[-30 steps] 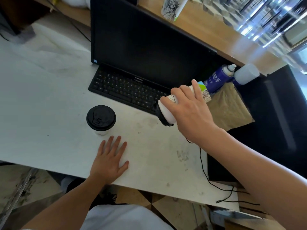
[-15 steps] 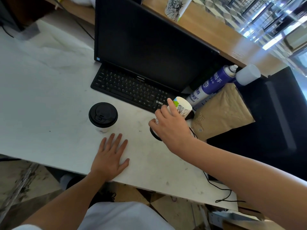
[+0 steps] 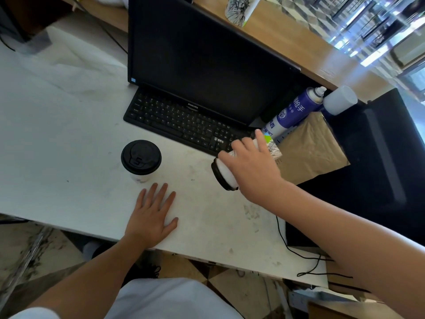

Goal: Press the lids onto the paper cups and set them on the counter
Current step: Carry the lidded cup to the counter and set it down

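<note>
My right hand (image 3: pixel 250 171) wraps the tilted paper cup (image 3: pixel 226 172); it is light and soft, so I grip near its lid (image 3: pixel 218 174). My left hand (image 3: pixel 151 215) lies flat, holding nothing.

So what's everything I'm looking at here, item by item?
lidded cup: 1, white with black lid, upright on the counter, left of centre
held cup: 1, white with black lid, tilted on its side in the right hand
counter: 1, white, scuffed
monitor: 1, black, screen dark
keyboard: 1, black, under the monitor
spray can: 1, blue and white, leaning at right
paper bag: 1, brown, right of the keyboard
printed cup: 1, white, on the wooden ledge behind
cable: 1, black, off the counter's edge
left hand: flat on the counter, empty
right hand: gripping the held cup
</note>
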Demonstrator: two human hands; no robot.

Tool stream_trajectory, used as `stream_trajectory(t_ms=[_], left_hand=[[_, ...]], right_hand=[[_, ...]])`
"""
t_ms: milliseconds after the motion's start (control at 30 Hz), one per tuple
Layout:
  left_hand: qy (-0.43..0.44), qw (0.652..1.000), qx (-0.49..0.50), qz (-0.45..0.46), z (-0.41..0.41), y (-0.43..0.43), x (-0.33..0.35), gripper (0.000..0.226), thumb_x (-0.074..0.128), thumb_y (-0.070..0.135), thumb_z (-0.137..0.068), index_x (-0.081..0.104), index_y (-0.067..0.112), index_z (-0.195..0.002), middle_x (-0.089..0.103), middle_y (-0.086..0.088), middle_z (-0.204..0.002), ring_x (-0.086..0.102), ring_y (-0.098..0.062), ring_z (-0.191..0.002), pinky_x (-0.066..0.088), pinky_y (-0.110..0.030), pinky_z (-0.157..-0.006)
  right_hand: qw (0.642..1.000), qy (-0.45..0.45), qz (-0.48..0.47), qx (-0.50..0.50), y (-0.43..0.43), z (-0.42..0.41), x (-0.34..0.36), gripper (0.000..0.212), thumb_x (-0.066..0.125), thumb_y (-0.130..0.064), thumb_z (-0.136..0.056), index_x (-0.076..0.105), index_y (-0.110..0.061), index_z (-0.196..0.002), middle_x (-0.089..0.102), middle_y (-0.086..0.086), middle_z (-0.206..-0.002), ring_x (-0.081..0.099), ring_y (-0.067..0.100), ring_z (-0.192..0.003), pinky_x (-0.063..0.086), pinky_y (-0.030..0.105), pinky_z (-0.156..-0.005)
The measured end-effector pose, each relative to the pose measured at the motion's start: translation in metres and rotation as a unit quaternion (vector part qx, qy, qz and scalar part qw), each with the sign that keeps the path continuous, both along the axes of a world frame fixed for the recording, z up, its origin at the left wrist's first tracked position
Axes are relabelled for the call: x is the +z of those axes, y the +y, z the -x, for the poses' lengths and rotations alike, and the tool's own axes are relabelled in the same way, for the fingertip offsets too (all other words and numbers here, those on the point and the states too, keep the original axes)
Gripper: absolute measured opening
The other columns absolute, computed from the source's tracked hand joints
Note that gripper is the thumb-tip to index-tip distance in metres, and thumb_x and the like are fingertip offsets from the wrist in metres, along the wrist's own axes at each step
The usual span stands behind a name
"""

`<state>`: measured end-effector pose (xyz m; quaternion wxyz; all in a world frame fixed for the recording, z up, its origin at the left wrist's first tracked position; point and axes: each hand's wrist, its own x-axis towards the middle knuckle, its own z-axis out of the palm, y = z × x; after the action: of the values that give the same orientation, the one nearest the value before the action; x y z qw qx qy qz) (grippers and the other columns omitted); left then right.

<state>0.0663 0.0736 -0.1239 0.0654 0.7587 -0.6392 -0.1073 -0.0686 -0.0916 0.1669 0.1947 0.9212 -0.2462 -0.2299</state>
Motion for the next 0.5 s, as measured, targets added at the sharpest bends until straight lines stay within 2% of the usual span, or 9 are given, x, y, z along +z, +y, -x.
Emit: stream_trajectory(t_ms=[100,200,333,400,500], left_hand=[[-0.002,1.0,-0.002,-0.008,0.0,-0.001,0.0,0.08,0.03,0.067,-0.096,0.036,0.017,-0.158,0.028,-0.015,-0.166,0.024,-0.039,-0.152,0.013,-0.057,-0.122],[-0.001,1.0,-0.003,-0.012,0.0,-0.001,0.0,0.08,0.032,0.067,-0.095,0.037,0.016,-0.157,0.029,-0.015,-0.165,0.025,-0.04,-0.152,0.013,-0.056,-0.122],[0.001,1.0,-0.003,-0.013,0.0,-0.001,0.0,0.08,0.033,0.066,-0.095,0.037,0.016,-0.157,0.03,-0.015,-0.165,0.026,-0.04,-0.152,0.012,-0.056,-0.122],[0.001,1.0,-0.003,-0.012,0.0,-0.001,-0.001,0.08,0.034,0.066,-0.094,0.038,0.016,-0.157,0.031,-0.015,-0.165,0.026,-0.04,-0.151,0.01,-0.055,-0.122],[0.002,1.0,-0.003,-0.019,-0.001,-0.003,0.0,0.08,0.033,0.066,-0.095,0.037,0.016,-0.157,0.03,-0.015,-0.165,0.025,-0.039,-0.151,0.004,-0.053,-0.122]], right_hand=[[0.991,-0.106,-0.055,-0.06,-0.01,0.008,0.007,0.072,0.08,-0.022,-0.071,0.046,-0.029,-0.134,0.051,0.003,-0.129,0.047,0.031,-0.125,0.014,0.058,-0.121],[0.956,-0.223,-0.135,-0.134,-0.016,0.014,0.017,0.073,0.083,-0.024,-0.066,0.05,-0.034,-0.13,0.053,-0.003,-0.125,0.049,0.026,-0.119,0.03,0.047,-0.112],[0.839,-0.388,-0.29,-0.249,-0.02,0.021,0.026,0.08,0.091,-0.021,-0.06,0.05,-0.034,-0.127,0.057,-0.006,-0.121,0.056,0.019,-0.111,0.055,0.043,-0.089],[0.781,-0.45,-0.335,-0.275,-0.019,0.026,0.023,0.079,0.093,-0.02,-0.062,0.049,-0.033,-0.127,0.061,-0.009,-0.12,0.061,0.014,-0.107,0.06,0.033,-0.079],[0.727,-0.505,-0.369,-0.284,-0.015,0.031,0.006,0.08,0.093,-0.02,-0.066,0.045,-0.032,-0.129,0.061,-0.014,-0.122,0.061,0.007,-0.113,0.057,0.025,-0.085]])
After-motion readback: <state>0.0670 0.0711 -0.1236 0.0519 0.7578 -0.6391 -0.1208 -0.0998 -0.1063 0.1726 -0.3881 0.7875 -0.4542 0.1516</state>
